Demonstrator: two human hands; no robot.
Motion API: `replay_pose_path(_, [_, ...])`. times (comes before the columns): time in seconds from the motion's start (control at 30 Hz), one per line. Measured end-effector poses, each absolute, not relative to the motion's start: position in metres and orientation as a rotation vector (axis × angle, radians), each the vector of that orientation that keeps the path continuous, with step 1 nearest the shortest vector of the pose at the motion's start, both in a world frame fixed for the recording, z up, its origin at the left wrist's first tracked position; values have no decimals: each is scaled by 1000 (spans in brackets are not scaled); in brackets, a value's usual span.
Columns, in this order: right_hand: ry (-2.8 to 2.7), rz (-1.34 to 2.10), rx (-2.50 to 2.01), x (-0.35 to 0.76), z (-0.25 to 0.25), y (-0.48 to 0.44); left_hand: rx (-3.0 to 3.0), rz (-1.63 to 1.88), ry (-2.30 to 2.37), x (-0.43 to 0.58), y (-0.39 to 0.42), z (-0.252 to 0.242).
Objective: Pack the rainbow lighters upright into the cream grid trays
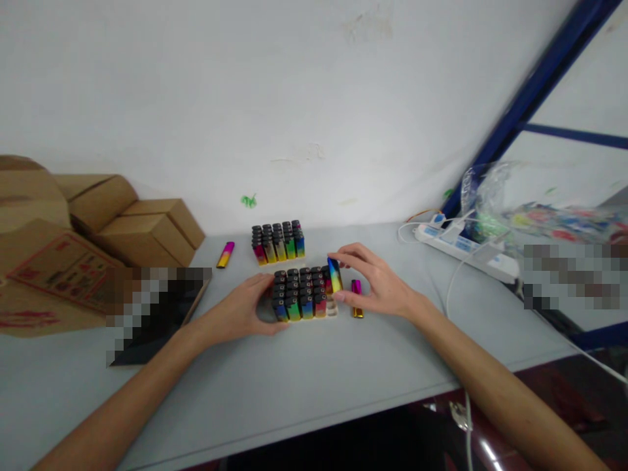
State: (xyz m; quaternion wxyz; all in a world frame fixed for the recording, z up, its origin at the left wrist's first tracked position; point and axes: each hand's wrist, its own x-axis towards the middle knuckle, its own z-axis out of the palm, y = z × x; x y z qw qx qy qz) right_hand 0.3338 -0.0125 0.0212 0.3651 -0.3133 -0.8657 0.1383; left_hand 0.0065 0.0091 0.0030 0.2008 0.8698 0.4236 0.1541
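Note:
Several black-topped lighters (293, 307) with shiny multicoloured bodies stand upright in rows in a clear tray (332, 309). My left hand (245, 304) grips the left side of this block, thumb at the front corner and fingers behind. At its right end, my right hand (375, 281) pinches a blue and yellow lighter (335, 275) between thumb and fingers, slightly tilted, above bare slots at the tray's front right corner. A pink and gold lighter (357, 307) lies flat just beside my right hand. Behind stands a second block of lighters (279, 247).
Another pink and yellow lighter (226, 255) lies at the back left. Cardboard boxes (147, 229) and a dark flat panel (161, 327) are on the left. A white power strip (466, 252) with cables and a clear plastic bag (490, 196) are on the right, near a blue frame (520, 98).

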Motion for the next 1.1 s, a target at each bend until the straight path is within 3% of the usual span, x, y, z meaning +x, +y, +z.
replay_pose_path(0.33, [-2187, 459, -774, 331, 20, -12, 2430, 438, 1185, 7, 8, 4])
replay_pose_path(0.73, [-1595, 1274, -826, 332, 10, -2, 2445, 420, 1181, 7, 9, 4])
replay_pose_path(1.1, [-1177, 1548, -758, 334, 19, -1, 2439, 442, 1203, 4, 7, 1])
